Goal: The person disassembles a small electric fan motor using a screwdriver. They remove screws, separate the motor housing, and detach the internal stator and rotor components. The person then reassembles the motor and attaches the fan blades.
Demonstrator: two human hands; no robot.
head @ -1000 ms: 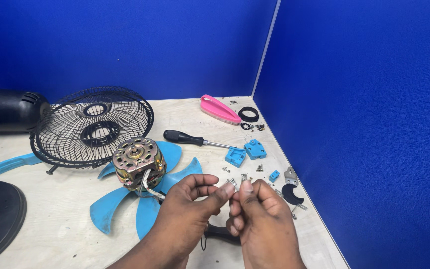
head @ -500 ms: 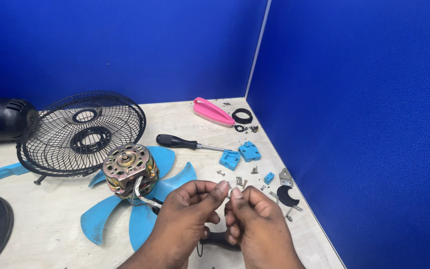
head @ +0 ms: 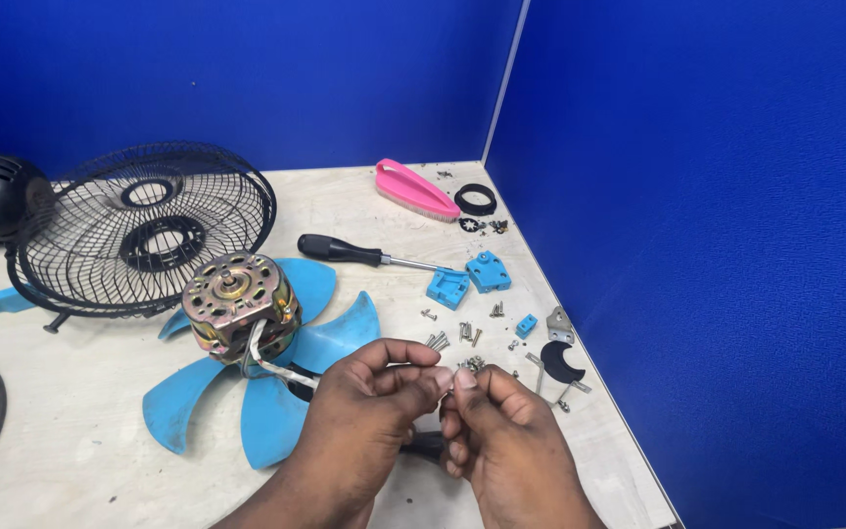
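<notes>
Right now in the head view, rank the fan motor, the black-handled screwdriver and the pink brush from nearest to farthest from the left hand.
1. Fan motor: just up-left of the left hand, resting on the blue fan blade.
2. Black-handled screwdriver: mid-table, beyond the motor.
3. Pink brush: far back, near the corner.
</notes>
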